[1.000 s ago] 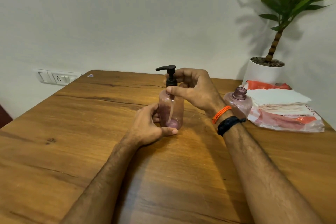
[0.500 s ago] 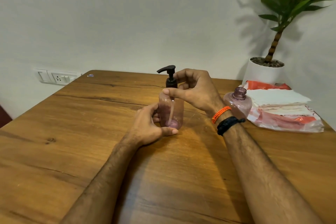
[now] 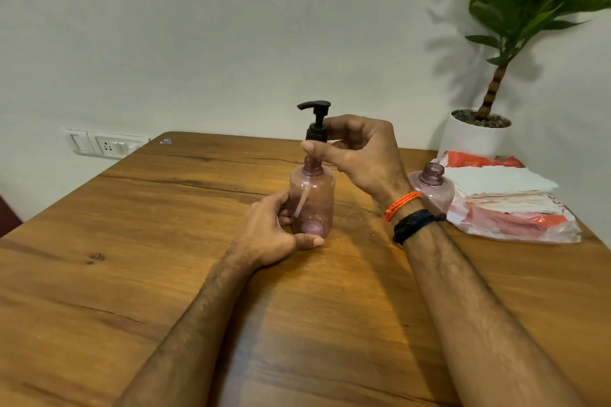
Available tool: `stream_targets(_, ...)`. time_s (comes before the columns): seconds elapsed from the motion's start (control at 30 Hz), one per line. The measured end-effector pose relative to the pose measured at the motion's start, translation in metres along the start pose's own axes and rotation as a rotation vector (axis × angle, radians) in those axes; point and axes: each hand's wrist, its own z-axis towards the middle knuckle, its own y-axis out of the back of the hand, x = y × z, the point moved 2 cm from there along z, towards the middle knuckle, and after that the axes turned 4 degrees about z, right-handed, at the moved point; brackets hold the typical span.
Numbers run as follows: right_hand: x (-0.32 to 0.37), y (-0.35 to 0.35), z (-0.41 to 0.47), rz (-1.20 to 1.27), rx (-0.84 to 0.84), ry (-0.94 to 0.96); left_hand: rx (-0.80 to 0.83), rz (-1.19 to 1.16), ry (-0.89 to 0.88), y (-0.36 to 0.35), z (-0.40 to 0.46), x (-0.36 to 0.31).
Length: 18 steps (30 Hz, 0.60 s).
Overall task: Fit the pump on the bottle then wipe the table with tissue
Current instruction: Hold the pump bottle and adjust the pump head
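Lifted since the frame half a second earlier, the pump (image 3: 316,124) is now held above the neck of the bottle (image 3: 312,200), the threaded neck being exposed below the black collar; previously the collar sat at the bottle's shoulder. The dip tube is seen slanting inside the bottle. The pump collar is pinched by the thumb and fingers of the right hand (image 3: 362,155). The bottle, upright near the middle of the table (image 3: 132,241), is gripped at its lower body by the left hand (image 3: 274,235), the thumb being curled round the base. A second bottle (image 3: 433,188), open-necked, is seen just behind the right wrist, beside a plastic pack (image 3: 515,218) on which folded tissue (image 3: 496,180) is stacked. A potted plant (image 3: 479,139) is placed at the far right corner; a wall socket (image 3: 102,144) is seen at left.
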Motion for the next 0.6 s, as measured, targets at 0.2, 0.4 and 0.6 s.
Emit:
stream_targets(0.2,0.025,0.007,0.003,0.061,-0.107,0.052,0.000,-0.019,-0.010,-0.001,-0.007,-0.005)
stream_targets(0.4,0.068,0.021,0.011,0.060,-0.145,0.110,-0.004,-0.028,0.035,-0.001,-0.012,-0.012)
stream_targets(0.6,0.101,0.047,0.011,0.007,-0.191,0.139,-0.124,-0.154,0.092,0.002,-0.030,-0.028)
